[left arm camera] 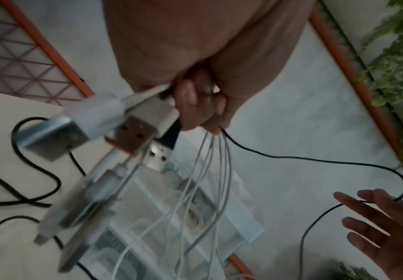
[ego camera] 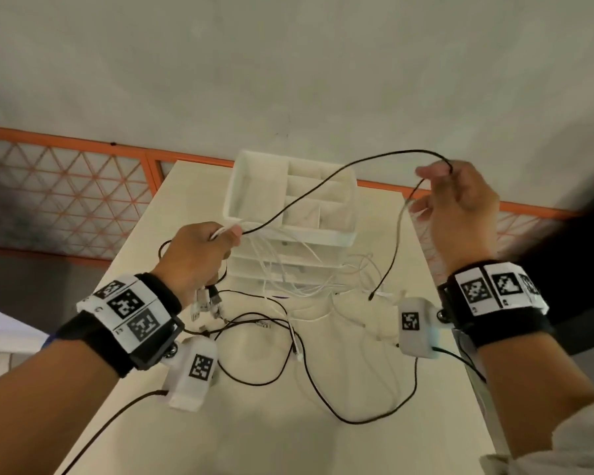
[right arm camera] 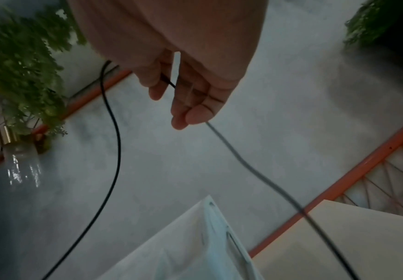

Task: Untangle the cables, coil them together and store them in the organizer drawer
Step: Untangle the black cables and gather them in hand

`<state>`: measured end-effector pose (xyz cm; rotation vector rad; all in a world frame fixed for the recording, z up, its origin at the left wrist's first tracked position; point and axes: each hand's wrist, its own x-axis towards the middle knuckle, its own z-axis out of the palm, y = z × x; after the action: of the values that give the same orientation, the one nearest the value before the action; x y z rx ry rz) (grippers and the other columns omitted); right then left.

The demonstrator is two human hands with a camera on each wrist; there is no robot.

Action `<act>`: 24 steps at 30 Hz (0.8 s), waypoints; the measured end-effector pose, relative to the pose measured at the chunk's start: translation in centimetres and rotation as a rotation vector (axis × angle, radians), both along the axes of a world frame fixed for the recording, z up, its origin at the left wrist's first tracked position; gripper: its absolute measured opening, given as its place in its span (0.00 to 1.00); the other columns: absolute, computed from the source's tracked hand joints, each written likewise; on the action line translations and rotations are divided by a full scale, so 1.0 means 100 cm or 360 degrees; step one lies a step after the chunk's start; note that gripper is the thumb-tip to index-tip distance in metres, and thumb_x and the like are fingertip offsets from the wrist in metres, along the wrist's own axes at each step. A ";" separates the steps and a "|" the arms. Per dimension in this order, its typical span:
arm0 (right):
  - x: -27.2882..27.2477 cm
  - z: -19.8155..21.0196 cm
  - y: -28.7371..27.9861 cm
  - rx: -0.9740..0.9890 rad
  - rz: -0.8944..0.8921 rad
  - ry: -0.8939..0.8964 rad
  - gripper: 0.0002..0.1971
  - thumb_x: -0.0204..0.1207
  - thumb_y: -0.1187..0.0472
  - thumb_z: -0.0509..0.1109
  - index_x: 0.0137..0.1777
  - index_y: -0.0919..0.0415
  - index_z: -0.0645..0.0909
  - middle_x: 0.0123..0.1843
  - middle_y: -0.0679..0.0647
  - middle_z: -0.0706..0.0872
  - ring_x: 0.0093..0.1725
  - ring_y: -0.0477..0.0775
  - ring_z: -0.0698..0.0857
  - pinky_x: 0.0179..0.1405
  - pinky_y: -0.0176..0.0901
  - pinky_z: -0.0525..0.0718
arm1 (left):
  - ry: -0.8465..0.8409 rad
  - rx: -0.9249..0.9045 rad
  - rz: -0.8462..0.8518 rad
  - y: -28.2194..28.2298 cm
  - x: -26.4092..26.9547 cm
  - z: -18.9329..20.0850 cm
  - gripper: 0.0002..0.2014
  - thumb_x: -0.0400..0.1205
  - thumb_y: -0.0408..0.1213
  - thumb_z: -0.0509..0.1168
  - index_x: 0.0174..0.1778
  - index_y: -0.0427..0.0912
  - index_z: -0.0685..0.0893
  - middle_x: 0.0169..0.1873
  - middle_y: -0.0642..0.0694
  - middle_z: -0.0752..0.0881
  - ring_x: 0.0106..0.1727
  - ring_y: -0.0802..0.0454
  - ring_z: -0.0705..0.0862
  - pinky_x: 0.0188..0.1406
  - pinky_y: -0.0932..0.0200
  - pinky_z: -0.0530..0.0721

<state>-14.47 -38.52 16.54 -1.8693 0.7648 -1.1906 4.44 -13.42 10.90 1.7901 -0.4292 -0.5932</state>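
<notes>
My left hand (ego camera: 227, 234) is raised over the table and grips a bundle of white cables (ego camera: 278, 269) and one black cable (ego camera: 323, 180). Their USB plugs (ego camera: 206, 303) hang under its palm. In the left wrist view the fingers (left arm camera: 203, 106) curl round the cords above the plugs (left arm camera: 133, 136). The black cable arcs over to my right hand (ego camera: 426, 190), raised at the right. There it passes between thumb and fingers (right arm camera: 171, 98), and its free end dangles near the table. The white organizer (ego camera: 234, 186) stands behind, its top compartments open.
More black cable (ego camera: 251, 382) lies looped on the cream table (ego camera: 254, 440). White cable loops trail down the organizer's drawer fronts. An orange railing with mesh (ego camera: 83, 142) runs behind the table. Green plants (right arm camera: 23, 66) and a glass bottle (right arm camera: 20, 151) stand beyond it.
</notes>
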 end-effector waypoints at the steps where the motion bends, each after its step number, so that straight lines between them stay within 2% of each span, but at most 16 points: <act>1: -0.001 -0.001 0.001 -0.0020 0.0017 0.0014 0.08 0.86 0.56 0.63 0.51 0.47 0.84 0.47 0.52 0.90 0.33 0.50 0.88 0.29 0.38 0.83 | 0.0013 -0.0013 0.0008 -0.001 -0.001 0.000 0.14 0.86 0.42 0.65 0.41 0.35 0.84 0.25 0.49 0.69 0.20 0.55 0.61 0.17 0.64 0.62; 4: -0.004 -0.026 0.000 0.0035 0.0043 0.0167 0.08 0.84 0.50 0.65 0.51 0.38 0.85 0.48 0.44 0.91 0.33 0.48 0.89 0.34 0.47 0.84 | 0.0017 -0.0094 0.0032 -0.002 -0.002 0.006 0.13 0.86 0.42 0.66 0.40 0.37 0.84 0.24 0.50 0.69 0.20 0.55 0.61 0.18 0.63 0.62; 6: -0.010 -0.046 0.000 0.0116 0.0031 0.0303 0.08 0.86 0.53 0.64 0.52 0.40 0.85 0.48 0.41 0.90 0.33 0.45 0.88 0.37 0.48 0.84 | 0.0034 -0.0219 0.0066 -0.001 -0.001 0.013 0.13 0.85 0.43 0.67 0.43 0.35 0.84 0.21 0.53 0.67 0.21 0.54 0.60 0.18 0.62 0.62; 8: -0.018 -0.064 -0.003 0.0190 0.0018 0.0370 0.09 0.87 0.57 0.64 0.60 0.47 0.85 0.56 0.41 0.89 0.32 0.41 0.87 0.37 0.44 0.83 | 0.0086 -0.0392 0.0093 0.001 0.001 0.019 0.15 0.84 0.47 0.68 0.44 0.36 0.84 0.19 0.54 0.65 0.21 0.55 0.59 0.18 0.63 0.62; 9: -0.022 -0.072 -0.004 0.0231 0.0032 0.0380 0.11 0.87 0.60 0.64 0.62 0.47 0.84 0.60 0.41 0.88 0.32 0.40 0.87 0.36 0.40 0.82 | 0.0122 -0.0477 0.0095 0.002 0.002 0.023 0.17 0.84 0.50 0.67 0.44 0.37 0.84 0.18 0.55 0.64 0.20 0.56 0.59 0.17 0.64 0.61; 11: -0.029 -0.083 -0.005 0.0288 0.0092 0.0499 0.16 0.85 0.65 0.66 0.58 0.39 0.83 0.67 0.42 0.86 0.32 0.40 0.88 0.35 0.38 0.82 | 0.0177 -0.0541 0.0058 0.003 0.003 0.026 0.19 0.86 0.53 0.63 0.44 0.38 0.85 0.18 0.55 0.64 0.18 0.56 0.59 0.17 0.65 0.61; 12: -0.032 -0.088 -0.005 0.0324 0.0132 0.0659 0.19 0.83 0.67 0.66 0.56 0.36 0.82 0.69 0.46 0.86 0.34 0.41 0.89 0.35 0.40 0.83 | 0.0178 -0.0502 0.0024 0.003 0.002 0.026 0.20 0.87 0.52 0.61 0.45 0.38 0.86 0.18 0.55 0.64 0.18 0.56 0.59 0.18 0.64 0.60; 13: -0.036 -0.093 -0.004 0.0356 0.0177 0.0934 0.21 0.80 0.68 0.66 0.58 0.36 0.81 0.69 0.50 0.87 0.40 0.44 0.91 0.37 0.41 0.84 | 0.0162 -0.0430 -0.0020 0.002 0.000 0.025 0.19 0.87 0.50 0.61 0.46 0.36 0.86 0.17 0.55 0.64 0.19 0.56 0.59 0.19 0.63 0.59; 15: -0.039 -0.102 0.003 0.0346 0.0290 0.1588 0.30 0.76 0.67 0.69 0.75 0.41 0.74 0.73 0.58 0.82 0.58 0.55 0.88 0.49 0.44 0.83 | 0.0097 -0.0294 -0.0119 0.003 -0.003 0.020 0.18 0.87 0.47 0.62 0.46 0.36 0.87 0.18 0.57 0.66 0.20 0.56 0.59 0.20 0.62 0.58; 16: -0.039 -0.103 0.007 0.0319 0.0329 0.1750 0.36 0.74 0.65 0.71 0.80 0.43 0.69 0.75 0.59 0.77 0.63 0.57 0.84 0.54 0.45 0.81 | 0.0055 -0.0254 -0.0153 0.004 -0.004 0.017 0.17 0.87 0.47 0.63 0.44 0.38 0.88 0.18 0.57 0.66 0.21 0.55 0.59 0.21 0.62 0.58; 18: -0.031 -0.088 0.021 0.0293 0.0421 0.1636 0.42 0.69 0.59 0.77 0.83 0.40 0.65 0.76 0.56 0.73 0.59 0.55 0.83 0.59 0.48 0.82 | -0.0050 -0.0199 -0.0180 0.005 -0.007 0.013 0.17 0.87 0.46 0.64 0.36 0.41 0.86 0.19 0.56 0.67 0.22 0.53 0.59 0.23 0.61 0.57; 19: -0.024 -0.074 0.031 0.0235 0.0495 0.1467 0.43 0.68 0.56 0.80 0.82 0.38 0.65 0.75 0.53 0.74 0.52 0.50 0.83 0.57 0.47 0.82 | -0.0136 -0.0154 -0.0207 0.004 -0.009 0.013 0.18 0.86 0.47 0.64 0.34 0.40 0.85 0.19 0.57 0.68 0.21 0.54 0.61 0.22 0.61 0.59; 21: -0.005 -0.046 0.059 0.0086 0.0674 0.1112 0.44 0.66 0.49 0.84 0.80 0.35 0.66 0.69 0.46 0.77 0.41 0.36 0.77 0.49 0.38 0.78 | -0.0364 -0.0060 -0.0370 -0.001 -0.019 0.018 0.18 0.87 0.47 0.63 0.35 0.40 0.85 0.16 0.59 0.71 0.17 0.61 0.67 0.20 0.67 0.63; 23: 0.018 -0.030 0.094 -0.0089 0.0813 0.0924 0.36 0.66 0.45 0.84 0.73 0.35 0.74 0.63 0.45 0.79 0.40 0.33 0.77 0.44 0.32 0.75 | -0.0568 -0.0044 -0.0599 -0.008 -0.035 0.029 0.16 0.86 0.46 0.63 0.41 0.41 0.89 0.17 0.62 0.76 0.19 0.65 0.73 0.23 0.71 0.68; 24: 0.029 -0.032 0.107 -0.0165 0.0823 0.0900 0.26 0.67 0.44 0.83 0.65 0.37 0.80 0.58 0.48 0.82 0.42 0.35 0.80 0.43 0.33 0.77 | -0.0646 -0.0088 -0.0683 -0.010 -0.042 0.034 0.15 0.86 0.46 0.64 0.43 0.40 0.90 0.20 0.63 0.80 0.21 0.66 0.76 0.27 0.70 0.70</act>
<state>-11.56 -27.77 13.39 -2.3365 0.4557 -0.3826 0.19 -14.43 14.29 1.7740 -1.1162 -0.4992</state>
